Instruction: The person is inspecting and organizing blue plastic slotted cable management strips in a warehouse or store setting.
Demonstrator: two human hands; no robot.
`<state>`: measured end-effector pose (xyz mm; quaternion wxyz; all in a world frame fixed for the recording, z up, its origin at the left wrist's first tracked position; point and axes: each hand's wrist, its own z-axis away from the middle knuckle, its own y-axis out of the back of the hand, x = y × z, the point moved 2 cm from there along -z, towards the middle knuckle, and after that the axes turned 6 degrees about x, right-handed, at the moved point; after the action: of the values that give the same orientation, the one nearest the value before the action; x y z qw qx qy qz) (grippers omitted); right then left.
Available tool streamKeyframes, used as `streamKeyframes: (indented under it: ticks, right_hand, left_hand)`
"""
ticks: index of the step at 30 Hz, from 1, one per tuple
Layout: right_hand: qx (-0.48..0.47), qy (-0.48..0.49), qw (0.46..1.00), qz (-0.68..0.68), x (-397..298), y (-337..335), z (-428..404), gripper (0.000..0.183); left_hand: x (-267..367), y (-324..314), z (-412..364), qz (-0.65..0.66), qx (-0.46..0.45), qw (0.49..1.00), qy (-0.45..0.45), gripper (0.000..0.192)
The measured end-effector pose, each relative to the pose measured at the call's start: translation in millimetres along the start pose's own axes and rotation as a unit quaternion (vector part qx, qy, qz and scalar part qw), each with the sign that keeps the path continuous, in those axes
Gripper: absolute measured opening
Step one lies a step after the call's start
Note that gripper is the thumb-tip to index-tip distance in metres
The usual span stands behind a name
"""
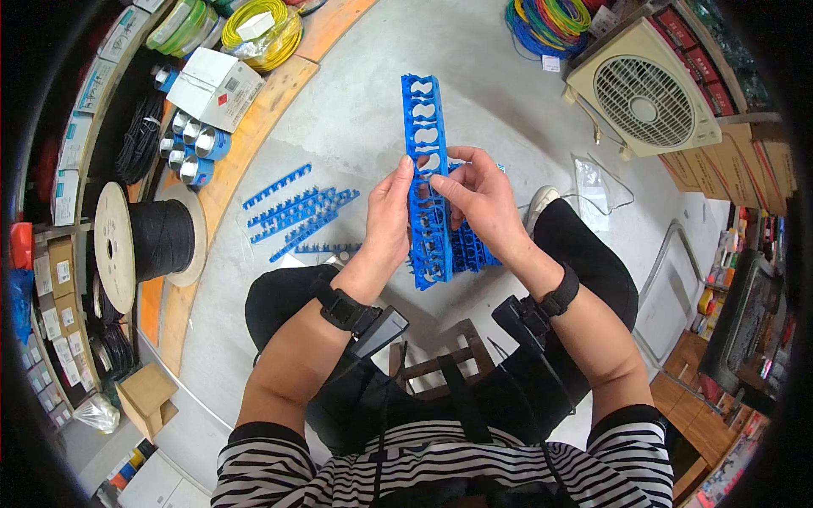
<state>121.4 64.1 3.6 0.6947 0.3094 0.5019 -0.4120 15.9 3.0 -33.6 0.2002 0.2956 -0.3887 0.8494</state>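
Note:
Both hands hold a long blue plastic rack point(424, 120) with rounded cut-outs, upright in the picture in front of me. My left hand point(389, 219) grips its left edge, thumb up along the side. My right hand point(486, 197) holds the right edge, its thumb on the front face and its other fingers partly hidden behind. Behind and to the right of the rack, more blue plastic pieces point(473, 251) lie in a pile, partly covered by my right hand. Several narrow blue notched strips point(289, 213) lie loose on the floor to the left.
A wooden-edged shelf point(254, 146) at left bears blue-and-white cans point(213, 143), a white box point(216, 86) and a black cable spool point(162, 238). Wire coils point(552, 25), a box fan point(645, 95) and a plastic bag point(591, 184) are at right. A wooden stool point(438, 363) shows between my legs.

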Motion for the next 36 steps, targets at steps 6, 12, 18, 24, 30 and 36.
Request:
streamKeyframes:
  ticks: [6,12,18,24,30,36]
  right_hand:
    - [-0.004,-0.009,1.0,-0.003,-0.3,0.8,-1.4,0.041]
    - [-0.011,-0.014,1.0,0.004,-2.6,0.7,-0.1,0.04]
    - [-0.012,-0.024,1.0,0.0,-1.3,2.5,-0.2,0.038]
    - [-0.027,-0.064,0.996,-0.057,1.0,5.2,-3.6,0.037]
    - [0.0,-0.029,0.997,-0.071,-3.5,8.9,-4.6,0.039]
    - [0.004,-0.026,0.998,-0.06,3.2,4.3,-5.4,0.042]
  left_hand:
    - [1.6,-3.3,3.0,0.004,-0.003,1.0,0.005,0.041]
    - [-0.9,1.7,0.0,-0.003,0.011,1.0,0.006,0.037]
    - [0.6,-0.6,1.9,-0.009,0.01,1.0,0.017,0.035]
    - [-0.5,0.8,0.2,-0.021,0.008,1.0,0.021,0.036]
    - [-0.8,3.0,-3.3,-0.038,0.019,0.999,0.004,0.035]
    - [-5.6,3.6,-2.8,-0.025,-0.006,1.0,0.009,0.033]
